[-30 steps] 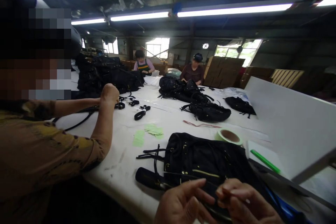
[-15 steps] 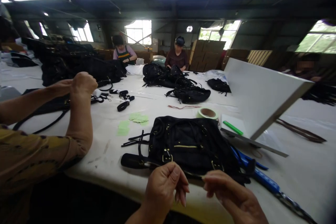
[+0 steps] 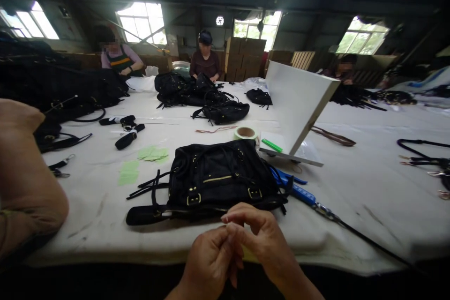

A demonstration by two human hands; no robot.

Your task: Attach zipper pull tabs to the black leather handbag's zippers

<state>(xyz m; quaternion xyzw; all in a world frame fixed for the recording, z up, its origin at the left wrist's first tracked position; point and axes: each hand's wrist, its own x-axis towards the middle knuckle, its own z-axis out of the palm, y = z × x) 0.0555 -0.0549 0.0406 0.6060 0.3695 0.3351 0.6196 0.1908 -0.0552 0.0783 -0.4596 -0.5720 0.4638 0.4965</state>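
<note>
Left hand (image 3: pixel 211 262) and right hand (image 3: pixel 262 239) pressed together at bottom centre, fingers curled and pinching, can't tell what's between them, if anything. Just above, black handbag (image 3: pixel 216 180) flat on the white desk (image 3: pixel 369 187), straps trailing left. Green tape roll (image 3: pixel 245 132) and white board (image 3: pixel 297 103) further up, right of centre.

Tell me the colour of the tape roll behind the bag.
Pale green tape roll; head view.

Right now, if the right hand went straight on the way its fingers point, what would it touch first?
The right hand points up and to the left, fingertips already meeting the left hand. Past that, it would probably reach the black bag on the table, though depth is unclear.
</note>
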